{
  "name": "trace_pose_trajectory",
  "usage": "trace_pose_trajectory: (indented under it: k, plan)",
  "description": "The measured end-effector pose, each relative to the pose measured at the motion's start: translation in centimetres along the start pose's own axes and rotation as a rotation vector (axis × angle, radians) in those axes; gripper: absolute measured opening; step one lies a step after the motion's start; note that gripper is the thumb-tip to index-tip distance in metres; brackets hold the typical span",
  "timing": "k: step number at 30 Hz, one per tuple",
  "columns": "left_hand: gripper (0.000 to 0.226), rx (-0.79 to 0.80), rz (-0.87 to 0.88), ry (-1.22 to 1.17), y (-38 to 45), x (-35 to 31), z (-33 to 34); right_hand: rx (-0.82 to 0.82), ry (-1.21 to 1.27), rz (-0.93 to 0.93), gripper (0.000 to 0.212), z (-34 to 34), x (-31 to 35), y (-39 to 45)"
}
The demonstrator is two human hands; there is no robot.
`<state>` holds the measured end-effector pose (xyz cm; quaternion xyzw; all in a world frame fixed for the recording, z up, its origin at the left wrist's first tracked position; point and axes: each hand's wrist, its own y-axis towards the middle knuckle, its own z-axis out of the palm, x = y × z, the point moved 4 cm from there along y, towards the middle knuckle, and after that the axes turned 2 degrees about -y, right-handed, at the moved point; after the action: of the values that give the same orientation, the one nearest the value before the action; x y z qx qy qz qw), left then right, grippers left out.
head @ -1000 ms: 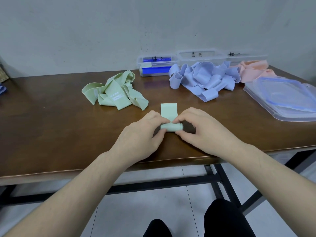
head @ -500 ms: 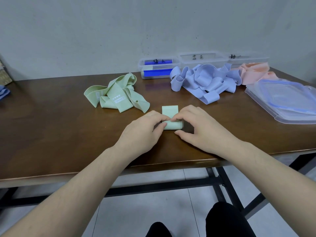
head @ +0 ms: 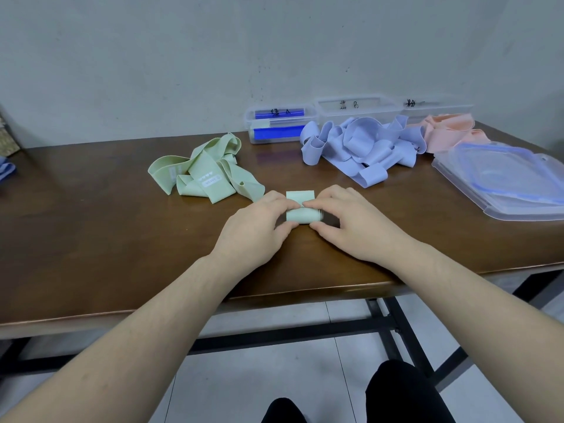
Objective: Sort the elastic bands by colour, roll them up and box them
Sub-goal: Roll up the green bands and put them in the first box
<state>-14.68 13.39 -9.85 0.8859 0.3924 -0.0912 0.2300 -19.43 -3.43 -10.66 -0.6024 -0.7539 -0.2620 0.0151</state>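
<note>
Head view looks down on a brown wooden table [head: 91,239] where both hands work on 1 green elastic band [head: 302,210]. That band lies near the table's front edge, mostly wound into a short roll, with a flat tail reaching away from the person. Left hand [head: 256,230] pinches the roll's left end, fingers curled over the top and thumb under the near side. Right hand [head: 351,224] grips the right end the same way, its fingertips meeting the left hand's on top of the roll.

Behind and to the left sits a loose heap of green bands [head: 207,172], well apart from the roll. Further right lies a pile of lilac bands [head: 360,145], and beside it a pile of pink bands [head: 445,129]. Along the wall stand 3 clear plastic boxes: 1 with blue clips [head: 279,122], a middle box [head: 360,109] and a right box [head: 439,109], each with handwriting I cannot read. Clear lids [head: 503,181] with blue seals rest at the table's right end.
</note>
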Motion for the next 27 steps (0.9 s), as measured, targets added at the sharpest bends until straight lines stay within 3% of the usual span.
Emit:
trace_pose_trajectory:
  k: [5, 11, 17, 22, 27]
  plan:
    - [0.032, -0.019, 0.003, 0.015, -1.3, -0.5, -0.3, -0.018, 0.040, -0.003, 0.039, -0.7, 0.5, -1.0]
    - [0.030, -0.091, 0.030, -0.048, -5.4, -1.8, -1.4, -0.034, 0.099, -0.039, 0.020, -1.5, 2.3, -4.4]
    - [0.028, 0.002, 0.015, -0.045, -6.8, -2.4, -1.2, -0.022, 0.099, -0.036, 0.021, -1.4, 2.7, -5.9]
    - [0.027, 0.017, -0.028, -0.072, -6.3, -2.0, -0.7, -0.070, 0.047, -0.066, 0.033, -1.3, 2.8, -5.7]
    - [0.032, -0.005, -0.048, -0.106, -6.0, -1.8, -0.6, -0.067, 0.069, -0.058, 0.027, -1.2, 3.0, -5.0]
